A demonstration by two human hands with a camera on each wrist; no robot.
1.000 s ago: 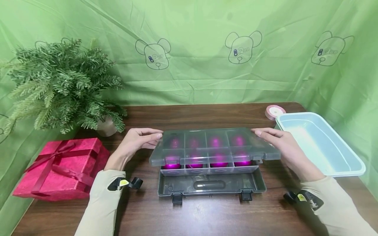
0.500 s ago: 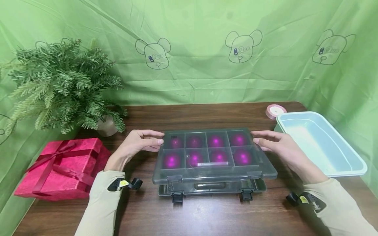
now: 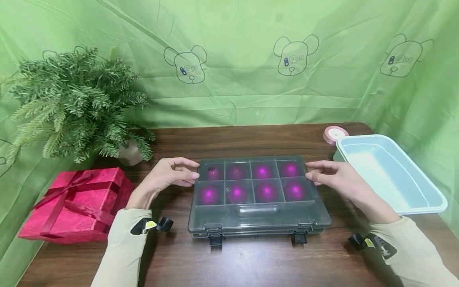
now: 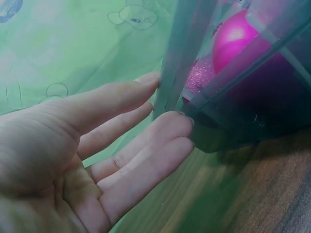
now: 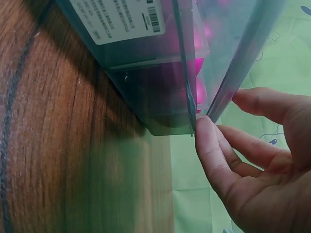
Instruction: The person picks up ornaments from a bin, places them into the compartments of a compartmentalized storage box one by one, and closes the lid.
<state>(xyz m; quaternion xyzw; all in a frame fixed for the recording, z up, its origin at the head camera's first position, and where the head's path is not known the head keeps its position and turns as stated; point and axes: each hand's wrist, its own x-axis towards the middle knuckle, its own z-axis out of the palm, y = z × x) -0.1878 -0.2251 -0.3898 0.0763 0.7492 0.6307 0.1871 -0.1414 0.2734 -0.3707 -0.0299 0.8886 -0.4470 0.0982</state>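
A smoky, see-through storage box [image 3: 247,233] sits on the table with several shiny magenta balls [image 3: 209,194] in its compartments. Its hinged lid [image 3: 222,213] lies almost down, with a narrow gap along the front. At the lid's left edge, my left hand [image 3: 166,175] pinches the rim between thumb and fingertips. My right hand [image 3: 338,179] does the same at the right edge; the right wrist view shows a fingertip [image 5: 206,128] in the gap under the lid. Two black latches [image 3: 216,240] hang unfastened at the front.
A red gift box [image 3: 71,203] with ribbon stands at left, before a small artificial fir tree [image 3: 82,107]. On the right is a pale blue basin [image 3: 391,175], with a pink ribbon roll [image 3: 335,134] behind it. A green curtain [image 3: 236,99] hangs at the back.
The lid has swung down from a raised, tilted position to nearly level over the box. Both hands have stayed at its side edges, moving only slightly.
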